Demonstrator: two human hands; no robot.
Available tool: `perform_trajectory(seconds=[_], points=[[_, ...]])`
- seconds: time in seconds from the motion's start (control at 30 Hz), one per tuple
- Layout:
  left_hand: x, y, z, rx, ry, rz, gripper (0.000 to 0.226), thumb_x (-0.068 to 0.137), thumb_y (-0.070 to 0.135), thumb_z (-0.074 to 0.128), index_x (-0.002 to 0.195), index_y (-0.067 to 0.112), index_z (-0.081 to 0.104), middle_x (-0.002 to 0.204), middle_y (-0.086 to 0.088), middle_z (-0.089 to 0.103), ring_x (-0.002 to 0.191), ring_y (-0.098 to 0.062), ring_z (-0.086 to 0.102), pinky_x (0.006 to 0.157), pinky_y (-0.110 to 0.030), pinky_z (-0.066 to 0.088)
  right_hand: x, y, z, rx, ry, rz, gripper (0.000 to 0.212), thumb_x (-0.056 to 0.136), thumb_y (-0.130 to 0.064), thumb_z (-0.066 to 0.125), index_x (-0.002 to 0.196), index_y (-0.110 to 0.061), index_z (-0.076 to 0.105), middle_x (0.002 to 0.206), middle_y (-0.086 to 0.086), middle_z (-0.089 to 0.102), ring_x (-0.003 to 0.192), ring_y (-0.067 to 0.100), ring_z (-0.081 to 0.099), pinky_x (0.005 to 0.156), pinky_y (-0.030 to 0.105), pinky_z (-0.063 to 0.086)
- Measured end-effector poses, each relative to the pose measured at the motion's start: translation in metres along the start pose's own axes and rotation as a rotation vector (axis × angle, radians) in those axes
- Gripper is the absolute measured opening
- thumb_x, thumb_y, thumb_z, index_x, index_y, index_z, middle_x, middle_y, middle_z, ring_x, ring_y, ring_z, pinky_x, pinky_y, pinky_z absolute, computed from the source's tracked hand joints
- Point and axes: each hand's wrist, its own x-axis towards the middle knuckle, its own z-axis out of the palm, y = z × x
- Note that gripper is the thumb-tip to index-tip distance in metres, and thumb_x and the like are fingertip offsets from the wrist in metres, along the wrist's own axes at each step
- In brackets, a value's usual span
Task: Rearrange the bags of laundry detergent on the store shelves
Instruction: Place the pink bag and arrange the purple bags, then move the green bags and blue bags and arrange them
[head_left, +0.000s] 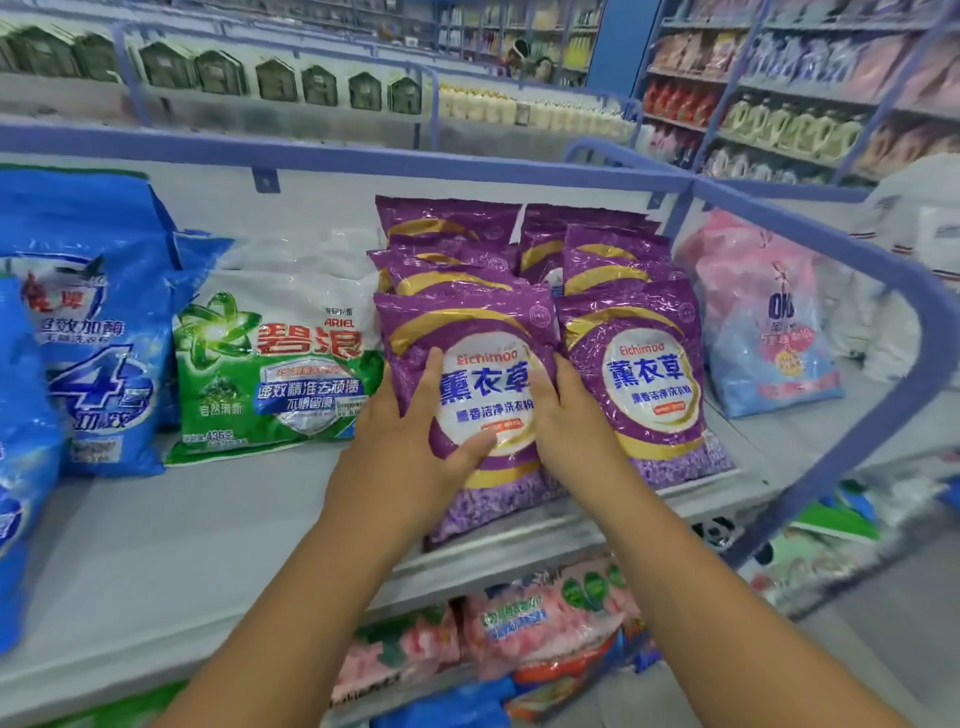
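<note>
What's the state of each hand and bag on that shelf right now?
Left hand: on the front-left purple bag, thumb across its face, gripping its left edge.
Right hand: gripping the same bag's right edge.
Front-left purple bag: upright, leaning back, held by both hands.
Front-right purple bag: upright, untouched.
Green and white bag: leaning back, untouched.
Blue bag: upright.
Pink bag: leaning, apart from the purple rows.

Person, head view: two forearms and two hands visible. Left hand (410, 431): bare, no glove, ring or watch; short, unpainted thumbnail. Right hand (569, 415): bare, no glove, ring or bracelet. Both forearms uncovered from wrist to frame edge; no sleeve, cuff or strap shows. No markings seen on either arm.
</note>
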Motion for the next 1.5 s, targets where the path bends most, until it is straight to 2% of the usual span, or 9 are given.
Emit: perform_trajectory(seconds=[0.13, 0.27, 0.33, 0.4, 0.6, 0.8, 1.03, 1.33, 1.5], points=[[-0.018, -0.003, 0.004, 0.001, 0.058, 0.016, 0.087, 0.092, 0.069, 0.048, 0.159, 0.047, -0.005, 0.171, -0.001, -0.005, 0.157, -0.024, 0.003, 0.123, -0.046, 0.022, -0.038, 0.018, -0.012, -0.050, -0.007, -0.080, 0.055, 0.107, -0.046, 0.038, 0.158, -0.028, 0.030, 0.156, -0.011, 0.040, 0.145, 0.011, 0.036, 0.116, 0.030, 0.031], [-0.041, 0.008, 0.012, 0.099, 0.070, 0.035, 0.084, 0.096, 0.066, 0.043, 0.161, 0.040, -0.004, 0.171, -0.003, -0.015, 0.158, -0.025, -0.007, 0.126, -0.048, 0.013, -0.078, 0.041, -0.028, -0.229, -0.034, -0.201, 0.054, 0.105, -0.049, 0.042, 0.155, -0.028, 0.037, 0.157, -0.007, 0.040, 0.149, 0.012, 0.029, 0.121, 0.038, 0.030], [-0.049, 0.013, 0.016, 0.193, 0.101, 0.039, 0.082, 0.097, 0.067, 0.039, 0.162, 0.036, -0.002, 0.170, -0.004, -0.019, 0.157, -0.028, -0.010, 0.126, -0.050, 0.010, -0.092, 0.051, -0.037, -0.303, -0.072, -0.209, 0.055, 0.105, -0.049, 0.041, 0.157, -0.031, 0.032, 0.164, -0.012, 0.028, 0.155, 0.008, 0.010, 0.124, 0.032, 0.014], [-0.061, 0.025, 0.025, 0.274, 0.125, 0.060, 0.079, 0.098, 0.066, 0.036, 0.162, 0.035, 0.003, 0.170, -0.005, -0.017, 0.157, -0.030, -0.010, 0.126, -0.052, 0.009, -0.103, 0.064, -0.050, -0.366, -0.101, -0.234, 0.057, 0.106, -0.049, 0.039, 0.159, -0.035, 0.024, 0.167, -0.014, 0.018, 0.156, 0.006, 0.000, 0.123, 0.030, 0.005], [-0.110, 0.083, 0.079, 0.417, 0.094, 0.110, 0.073, 0.101, 0.062, 0.035, 0.163, 0.033, 0.009, 0.171, -0.005, -0.014, 0.158, -0.028, -0.010, 0.127, -0.051, 0.000, -0.128, 0.126, -0.095, -0.557, -0.183, -0.219, 0.068, 0.103, -0.058, 0.035, 0.162, -0.031, 0.014, 0.171, -0.005, -0.007, 0.157, 0.019, -0.012, 0.128, 0.044, 0.003], [-0.169, 0.168, 0.157, 0.474, 0.036, 0.136, 0.072, 0.102, 0.061, 0.033, 0.163, 0.032, 0.008, 0.171, -0.006, -0.013, 0.158, -0.028, -0.010, 0.126, -0.050, -0.001, -0.173, 0.210, -0.189, -0.566, -0.209, -0.140, 0.072, 0.103, -0.059, 0.036, 0.163, -0.030, 0.010, 0.171, -0.004, -0.009, 0.157, 0.021, -0.015, 0.128, 0.046, 0.006], [-0.200, 0.262, 0.237, 0.454, -0.122, 0.186, 0.072, 0.103, 0.062, 0.032, 0.163, 0.033, 0.004, 0.171, -0.003, -0.014, 0.158, -0.025, -0.012, 0.128, -0.047, 0.002, -0.202, 0.283, -0.290, -0.534, -0.194, 0.018, 0.073, 0.102, -0.058, 0.038, 0.163, -0.028, 0.010, 0.171, 0.002, -0.006, 0.157, 0.026, -0.010, 0.128, 0.045, 0.008], [-0.168, 0.339, 0.319, 0.410, -0.231, 0.238, 0.073, 0.102, 0.061, 0.036, 0.163, 0.032, 0.008, 0.172, -0.005, -0.008, 0.158, -0.026, -0.005, 0.128, -0.049, 0.009, -0.171, 0.348, -0.363, -0.516, -0.116, 0.128, 0.075, 0.102, -0.058, 0.039, 0.163, -0.024, 0.011, 0.171, 0.003, -0.004, 0.157, 0.028, -0.007, 0.128, 0.046, 0.010], [-0.114, 0.341, 0.363, 0.317, -0.245, 0.148, 0.074, 0.100, 0.064, 0.037, 0.163, 0.033, 0.011, 0.172, -0.004, -0.002, 0.158, -0.026, 0.001, 0.127, -0.046, 0.014, -0.122, 0.381, -0.372, -0.523, -0.141, 0.158, 0.076, 0.102, -0.058, 0.038, 0.163, -0.024, 0.010, 0.171, 0.004, -0.002, 0.157, 0.029, -0.005, 0.128, 0.046, 0.011]])
